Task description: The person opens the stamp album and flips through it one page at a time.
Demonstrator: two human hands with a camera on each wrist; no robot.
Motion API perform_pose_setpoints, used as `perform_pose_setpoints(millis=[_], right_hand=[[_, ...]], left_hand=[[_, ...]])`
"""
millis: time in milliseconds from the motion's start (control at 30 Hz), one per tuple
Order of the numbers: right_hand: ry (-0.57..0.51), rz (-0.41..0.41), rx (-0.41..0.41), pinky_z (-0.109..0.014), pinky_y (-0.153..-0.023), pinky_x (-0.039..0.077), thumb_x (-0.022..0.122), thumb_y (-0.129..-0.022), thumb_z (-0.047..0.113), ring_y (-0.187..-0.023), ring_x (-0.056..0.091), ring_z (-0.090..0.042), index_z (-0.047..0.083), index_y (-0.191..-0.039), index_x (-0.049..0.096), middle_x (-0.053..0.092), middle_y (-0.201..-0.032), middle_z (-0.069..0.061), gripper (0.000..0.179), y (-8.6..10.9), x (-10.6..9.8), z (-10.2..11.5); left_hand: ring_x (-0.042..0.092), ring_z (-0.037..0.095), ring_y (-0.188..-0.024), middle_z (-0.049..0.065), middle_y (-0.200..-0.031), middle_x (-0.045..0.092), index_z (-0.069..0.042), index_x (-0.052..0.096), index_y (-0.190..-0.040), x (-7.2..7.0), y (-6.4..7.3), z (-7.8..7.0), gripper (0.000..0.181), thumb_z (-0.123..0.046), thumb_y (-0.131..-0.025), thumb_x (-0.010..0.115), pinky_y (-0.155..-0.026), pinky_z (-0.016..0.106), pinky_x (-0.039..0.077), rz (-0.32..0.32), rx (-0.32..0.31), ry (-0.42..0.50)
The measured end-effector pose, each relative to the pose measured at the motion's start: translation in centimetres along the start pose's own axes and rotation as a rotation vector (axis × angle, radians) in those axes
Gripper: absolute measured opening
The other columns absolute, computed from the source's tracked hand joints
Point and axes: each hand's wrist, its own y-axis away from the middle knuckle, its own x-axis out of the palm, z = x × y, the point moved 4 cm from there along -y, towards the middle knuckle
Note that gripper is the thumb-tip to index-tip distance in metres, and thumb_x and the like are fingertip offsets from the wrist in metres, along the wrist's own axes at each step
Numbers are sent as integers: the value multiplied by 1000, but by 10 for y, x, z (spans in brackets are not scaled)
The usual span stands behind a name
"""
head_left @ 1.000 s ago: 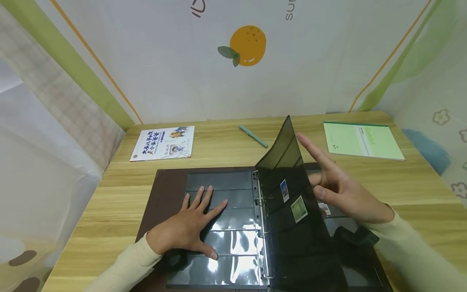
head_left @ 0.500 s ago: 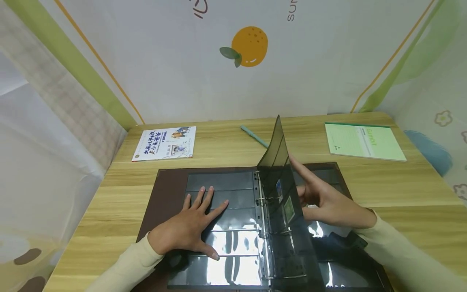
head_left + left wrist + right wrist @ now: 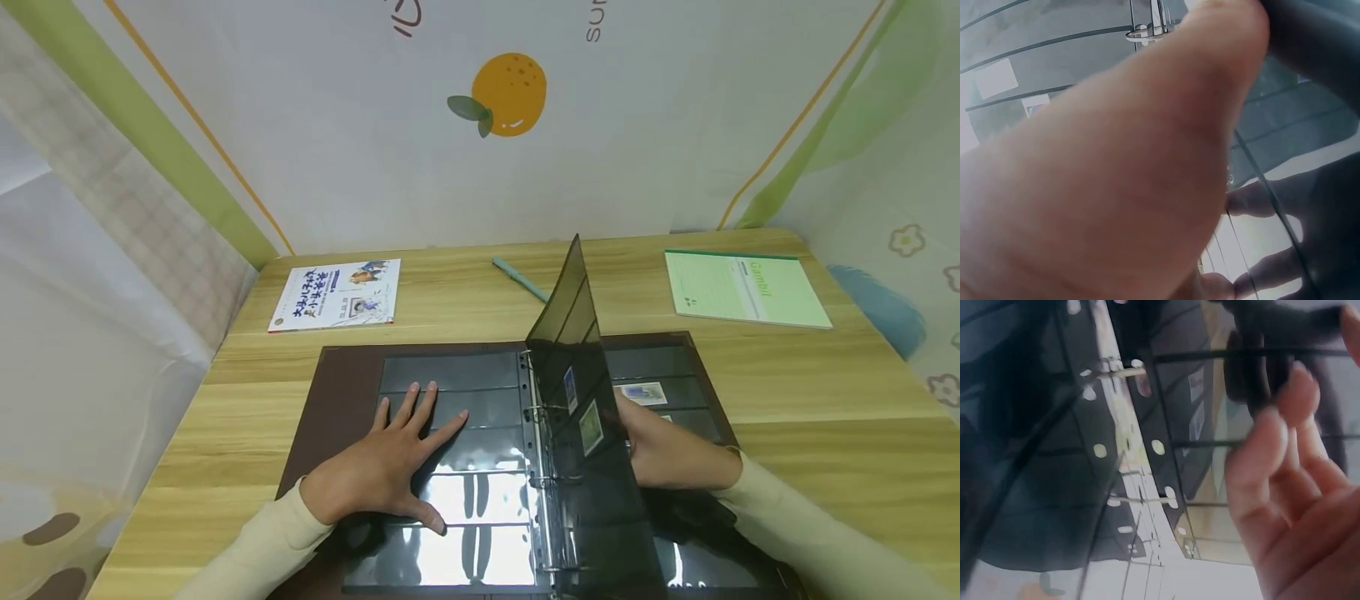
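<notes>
A stamp album (image 3: pixel 337 392) with black pocket pages and metal rings lies spread on the table. My left hand (image 3: pixel 390 462) rests palm down on the left pocket page (image 3: pixel 450 367), fingers spread. One page (image 3: pixel 600 500) stands nearly upright at the rings, with two stamps showing in its pockets, one blue (image 3: pixel 570 390) and one green (image 3: pixel 591 427). Behind it is my right hand (image 3: pixel 667 446), its fingers hidden in the head view. In the right wrist view its fingers (image 3: pixel 1257 450) are loosely bent close to the page's pocket strips, with nothing seen between them.
Another stamp (image 3: pixel 642 393) sits in the right-hand page below. A white picture booklet (image 3: pixel 336 294) lies at the back left, a teal pen (image 3: pixel 519 278) at the back middle, and a green notebook (image 3: pixel 746 287) at the back right. A printed cloth hangs behind the table.
The raised page has swung left to nearly upright. My right hand has moved left and down behind it, uncovering a stamp on the right-hand page. My left hand has stayed put.
</notes>
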Motion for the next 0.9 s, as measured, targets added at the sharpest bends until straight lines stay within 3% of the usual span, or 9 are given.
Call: perform_pose_setpoints(millis=[100,200,433,567,667,767,900], right_hand=[[-9,-28,-39,-21,-78,56,76,-81,-9,-96,63,-1,10,-163,-7,65,-112,-22,119,-6,6,0],[-71,-31,-21,-23,-51,49,74,-79,-14,-61,52,-4,16,-161,-17,59,-73,-4,126,-11,11,2],[-65,-31,-1,-22,-51,49,81,-84,3,-61,53,-4,19,-162,-16,64,-79,0,125,-15,18,2],[16,-53,-9,-20,-51,48,81,-85,7,-62,53,-1,13,-162,-12,63,-79,4,121,-16,23,0],[61,-67,-20,-18,-50,46,81,-85,10,-62,52,1,11,-162,-10,62,-78,6,120,-18,26,-1],[79,-64,-33,-17,-49,45,80,-86,12,-61,51,1,10,-162,-9,60,-77,7,118,-20,30,0],[125,-51,-5,-16,-49,44,79,-89,17,-59,48,1,10,-163,-3,58,-80,8,111,-22,35,-1]], left_hand=[[8,55,-152,30,-167,8,-24,26,-162,0,1,0,123,-74,-63,80,-112,80,16,-15,8,4],[10,55,-152,30,-166,11,-25,31,-160,-1,0,0,110,-71,-71,76,-111,80,17,-38,5,27],[21,51,-152,27,-164,24,-22,43,-155,-7,-3,1,77,-59,-90,65,-112,77,22,-118,-48,56],[37,48,-146,28,-158,37,-18,45,-154,-11,-4,-2,71,-54,-95,62,-112,71,32,-196,11,1],[51,41,-138,25,-152,47,-15,43,-155,-14,-4,-3,66,-48,-100,59,-108,61,44,-265,45,18],[58,30,-133,16,-149,55,-13,42,-155,-18,-6,-4,60,-43,-104,53,-106,49,50,-297,52,173],[67,18,-119,14,-134,66,-3,47,-148,-25,-2,-8,48,-32,-111,37,-100,40,55,-292,127,567]])
